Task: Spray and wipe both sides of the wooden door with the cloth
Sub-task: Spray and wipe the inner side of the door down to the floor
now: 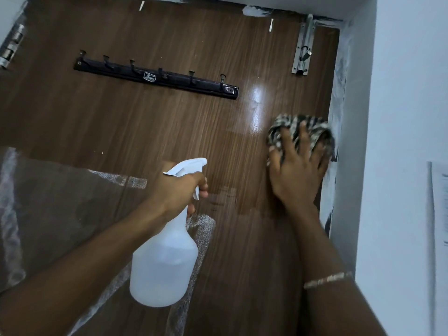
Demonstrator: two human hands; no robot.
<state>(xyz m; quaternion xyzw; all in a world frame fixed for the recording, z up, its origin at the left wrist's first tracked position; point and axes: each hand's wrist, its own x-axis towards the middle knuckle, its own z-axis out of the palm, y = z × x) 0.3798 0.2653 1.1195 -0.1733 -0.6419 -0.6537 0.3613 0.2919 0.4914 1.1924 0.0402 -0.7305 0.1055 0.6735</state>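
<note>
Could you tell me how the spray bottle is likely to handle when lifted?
The spray bottle looks like thin translucent plastic and seems partly filled, so probably light. The left hand carries it by the neck alone. Its wide base should resist tipping.

Head view, perhaps upward, near door (150, 122)

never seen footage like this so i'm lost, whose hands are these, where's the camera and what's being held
No machine here: these are a person's two bare hands, filmed by one wide-angle camera worn on the head. The surface is a brown wooden door carrying a dark hook rail and a silver bolt latch, with a wet sheen. The left hand grips a white translucent plastic spray bottle by its neck. The right hand presses a dark patterned cloth flat against the door near its edge.
</note>
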